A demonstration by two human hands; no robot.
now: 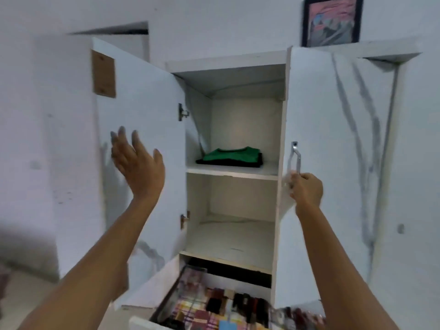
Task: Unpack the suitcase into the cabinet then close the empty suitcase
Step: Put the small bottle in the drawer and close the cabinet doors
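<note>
Nearest the bottom edge of the frame, a pulled-out drawer sat packed with checked, colourful stuff, too blurry to name. Both bare forearms ran up from the lower corners.

The left hand was raised at centre left, palm turned toward the opening and fingers straight and spread, holding nothing. It sat in front of the inner face of the swung-open left door; couldn't tell whether it touched. That door had a brown square patch near its top corner.

The right hand, right of centre, had its fingers curled round the lower end of the metal handle on the streaky marble-look right door.

Between the hands stood the open cabinet. The folded green and black clothes lay on the upper shelf, further back than both hands and well apart from either set of fingers, a bit closer to the right hand in the frame. The lower shelf sat below them.

Farthest off, a dark-framed picture leaned at the upper right on the cabinet top.
</note>
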